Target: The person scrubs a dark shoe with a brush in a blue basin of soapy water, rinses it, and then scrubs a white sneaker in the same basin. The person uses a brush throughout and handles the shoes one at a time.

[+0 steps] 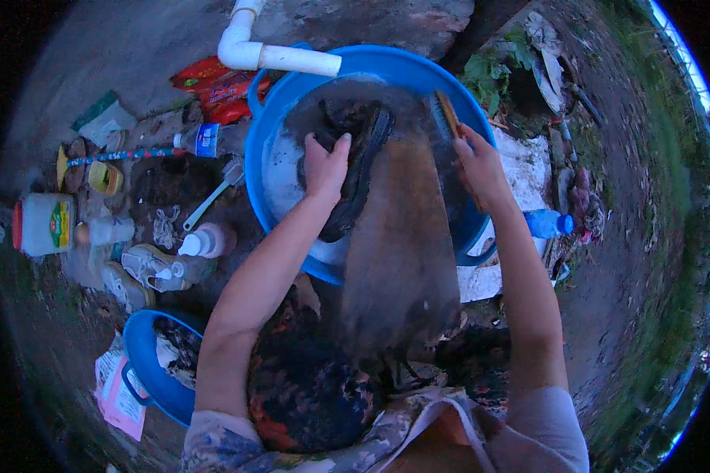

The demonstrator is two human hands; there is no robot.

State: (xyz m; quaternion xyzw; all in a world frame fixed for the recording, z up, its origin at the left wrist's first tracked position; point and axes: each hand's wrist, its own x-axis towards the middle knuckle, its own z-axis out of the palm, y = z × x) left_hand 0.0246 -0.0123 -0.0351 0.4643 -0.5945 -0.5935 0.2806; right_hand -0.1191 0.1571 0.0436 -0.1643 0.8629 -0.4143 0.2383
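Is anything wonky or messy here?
Yes, a bit: the wooden board slants out of the big blue tub, so it looks wonky, and the red packaging beside the tub looks crumpled, like litter.

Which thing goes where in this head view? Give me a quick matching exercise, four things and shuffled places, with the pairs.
Things:
1. brush
2. dark item
3. white pipe
4. smaller blue tub

Places:
A. over the far rim of the large blue tub
B. left of the left forearm
C. in the right hand
D. under the left hand

Pairs: 1-C, 2-D, 3-A, 4-B
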